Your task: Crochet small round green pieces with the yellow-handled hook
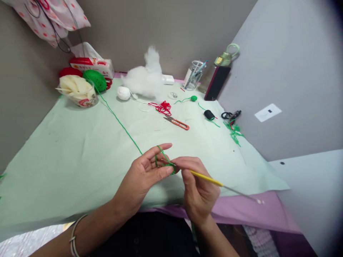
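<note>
My left hand (148,169) pinches a small green crochet piece (173,168) between thumb and fingers, its index finger stretched out with green yarn (122,125) looped over it. That strand runs back across the table to a green yarn ball (95,80). In my right hand (199,189) is a crochet hook (206,177) with a yellow grip, held like a pen. The hook's tip meets the green piece, and its thin metal end points to the lower right. Both hands are close together above the table's front part.
Thread snips (177,122) lie beyond my hands near tangled red yarn (163,107). Behind are white stuffing (144,80), a white yarn ball (123,93), a cup (87,98), a tissue pack (92,66), a jar (193,76), a phone (217,82) and a bottle (224,59). Walls enclose the table.
</note>
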### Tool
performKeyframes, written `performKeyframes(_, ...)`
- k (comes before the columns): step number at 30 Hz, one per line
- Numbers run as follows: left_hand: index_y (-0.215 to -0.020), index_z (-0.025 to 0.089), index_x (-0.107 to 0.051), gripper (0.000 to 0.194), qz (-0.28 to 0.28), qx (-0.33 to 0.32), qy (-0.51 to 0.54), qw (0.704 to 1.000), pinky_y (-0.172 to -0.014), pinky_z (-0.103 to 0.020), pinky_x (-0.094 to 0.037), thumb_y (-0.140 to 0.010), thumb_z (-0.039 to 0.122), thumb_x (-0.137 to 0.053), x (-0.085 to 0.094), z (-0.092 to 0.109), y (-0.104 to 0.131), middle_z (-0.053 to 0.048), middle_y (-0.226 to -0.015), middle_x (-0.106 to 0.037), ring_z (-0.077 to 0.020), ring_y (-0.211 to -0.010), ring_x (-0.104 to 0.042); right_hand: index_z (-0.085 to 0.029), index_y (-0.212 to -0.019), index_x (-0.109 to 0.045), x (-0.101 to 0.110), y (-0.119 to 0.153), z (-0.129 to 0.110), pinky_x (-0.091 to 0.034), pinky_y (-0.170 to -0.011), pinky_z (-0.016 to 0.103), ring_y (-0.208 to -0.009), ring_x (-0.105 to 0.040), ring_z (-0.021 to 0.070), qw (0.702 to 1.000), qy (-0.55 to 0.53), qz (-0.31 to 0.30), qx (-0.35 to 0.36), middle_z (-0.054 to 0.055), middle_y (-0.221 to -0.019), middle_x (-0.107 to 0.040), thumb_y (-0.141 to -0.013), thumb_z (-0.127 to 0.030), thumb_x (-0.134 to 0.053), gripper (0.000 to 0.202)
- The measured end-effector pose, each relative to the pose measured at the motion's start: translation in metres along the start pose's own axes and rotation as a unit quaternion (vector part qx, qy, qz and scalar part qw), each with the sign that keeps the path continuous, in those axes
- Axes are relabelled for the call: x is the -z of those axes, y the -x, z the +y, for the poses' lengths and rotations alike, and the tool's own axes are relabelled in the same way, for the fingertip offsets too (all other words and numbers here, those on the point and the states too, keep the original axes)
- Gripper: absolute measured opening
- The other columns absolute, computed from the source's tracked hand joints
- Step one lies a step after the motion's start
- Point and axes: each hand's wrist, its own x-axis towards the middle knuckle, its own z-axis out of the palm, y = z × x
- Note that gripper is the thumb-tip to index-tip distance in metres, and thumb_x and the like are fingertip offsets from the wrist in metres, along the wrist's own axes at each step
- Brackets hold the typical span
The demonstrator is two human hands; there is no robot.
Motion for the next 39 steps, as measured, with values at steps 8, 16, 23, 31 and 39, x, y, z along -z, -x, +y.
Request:
performKeyframes(8,-0.117,0.019,-0.081,0.037,-0.036,0.108,0.109,0.987,-0.078,-0.022,-0.051,-0.081,0.025,-0.087,0.005,0.004,-0.004,0.0,-0.087,-0.068,-0.0096,-0.077,-0.059,-0.024,-0.116,-0.076,0.006,0.002,0.003,-0.059,-0.072,0.032,-0.083,-0.069,0.017,0.999,-0.002,0.044,0.013,0.005,-0.097,-0.074,-0.101,-0.007,-0.056,0.031)
performKeyframes(16,-0.114,0.028,-0.082,0.033,-0.036,0.028,0.008,0.999,-0.095,-0.027,-0.049,-0.082,0.024,-0.087,0.004,0.001,-0.002,-0.001,-0.097,-0.077,-0.0162,-0.097,-0.068,-0.025,-0.105,-0.079,0.002,-0.005,0.0,-0.058,-0.072,0.028,-0.083,-0.069,0.0148,0.985,-0.136,0.02,-0.101,0.004,-0.098,-0.077,-0.102,-0.016,-0.061,0.021)
performKeyframes(23,-0.115,0.03,-0.081,0.031,-0.032,0.022,-0.032,0.999,-0.093,-0.028,-0.048,-0.084,0.028,-0.085,0.007,0.003,0.0,0.001,-0.092,-0.068,-0.0159,-0.095,-0.066,-0.024,-0.105,-0.075,0.006,-0.004,0.008,-0.061,-0.07,0.029,-0.076,-0.072,0.0132,0.947,-0.274,0.019,-0.169,0.003,-0.096,-0.078,-0.107,-0.027,-0.055,0.02)
performKeyframes(31,-0.114,0.032,-0.082,0.029,-0.02,0.004,-0.069,0.997,-0.088,-0.028,-0.048,-0.085,0.03,-0.083,0.01,0.001,0.001,0.0,-0.092,-0.067,-0.0167,-0.094,-0.062,-0.022,-0.113,-0.071,0.017,-0.004,0.001,-0.063,-0.075,0.033,-0.082,-0.075,0.0157,0.986,-0.147,-0.023,-0.069,0.005,-0.102,-0.078,-0.107,-0.017,-0.049,0.024)
performKeyframes(39,-0.105,0.03,-0.084,0.025,0.037,-0.048,-0.106,0.992,-0.079,-0.022,-0.052,-0.081,0.021,-0.084,0.007,0.002,0.0,0.004,-0.08,-0.061,-0.0117,-0.08,-0.063,-0.02,-0.122,-0.066,0.017,0.0,0.002,-0.066,-0.077,0.034,-0.1,-0.077,0.0214,0.983,0.089,-0.093,0.131,0.012,-0.11,-0.078,-0.103,-0.013,-0.052,0.025)
